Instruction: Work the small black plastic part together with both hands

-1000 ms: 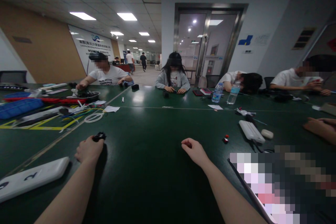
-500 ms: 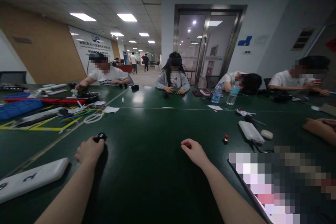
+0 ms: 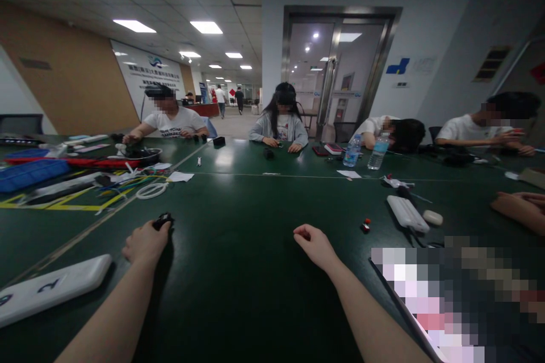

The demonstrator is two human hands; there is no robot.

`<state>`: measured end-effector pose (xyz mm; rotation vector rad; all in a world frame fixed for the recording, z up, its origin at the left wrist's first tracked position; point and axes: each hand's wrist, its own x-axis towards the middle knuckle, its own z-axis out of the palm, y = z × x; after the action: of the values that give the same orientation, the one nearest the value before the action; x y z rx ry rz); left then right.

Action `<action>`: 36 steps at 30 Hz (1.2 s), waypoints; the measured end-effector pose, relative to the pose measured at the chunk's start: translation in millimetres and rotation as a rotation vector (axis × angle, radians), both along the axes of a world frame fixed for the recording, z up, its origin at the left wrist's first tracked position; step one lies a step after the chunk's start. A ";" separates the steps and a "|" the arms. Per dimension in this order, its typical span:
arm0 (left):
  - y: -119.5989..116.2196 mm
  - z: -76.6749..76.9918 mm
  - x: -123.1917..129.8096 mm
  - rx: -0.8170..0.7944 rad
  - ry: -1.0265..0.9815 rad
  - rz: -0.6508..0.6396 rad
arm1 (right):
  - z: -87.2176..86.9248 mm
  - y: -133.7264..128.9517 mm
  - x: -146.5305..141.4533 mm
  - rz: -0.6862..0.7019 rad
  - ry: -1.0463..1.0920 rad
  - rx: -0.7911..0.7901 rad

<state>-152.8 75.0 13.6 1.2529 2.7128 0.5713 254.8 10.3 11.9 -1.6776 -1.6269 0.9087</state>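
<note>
Left of centre, our left hand [image 3: 146,243] grips a small black object [image 3: 163,219]. Our right hand [image 3: 315,247] curls loosely; whether around anything, we cannot tell. Mid-right stand labelled plastic bottles [image 3: 352,151]; far left, a blue plastic tray [image 3: 34,176].

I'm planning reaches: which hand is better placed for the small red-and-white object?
Probably the right hand: it's nearer the red-and-white object, with nothing visibly held; the left hand grips a small black object.

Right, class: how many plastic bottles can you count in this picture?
2. The first bottle is on the far part of the green table, right of centre; the second bottle is just to its right. Others may be hidden.
</note>
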 end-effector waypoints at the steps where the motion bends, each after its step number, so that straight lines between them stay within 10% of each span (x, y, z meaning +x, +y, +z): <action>1: 0.5 -0.8 -1.0 0.004 -0.001 0.002 | -0.2 0.2 0.0 -0.003 0.000 -0.003; 36: 5.3 -5.8 -10.0 0.031 -0.026 0.074 | 1.9 -1.2 -0.4 0.000 0.016 -0.032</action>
<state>-162.9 80.3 7.8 1.1480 2.7490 0.6345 254.4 9.1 13.7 -1.6874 -1.6094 0.9502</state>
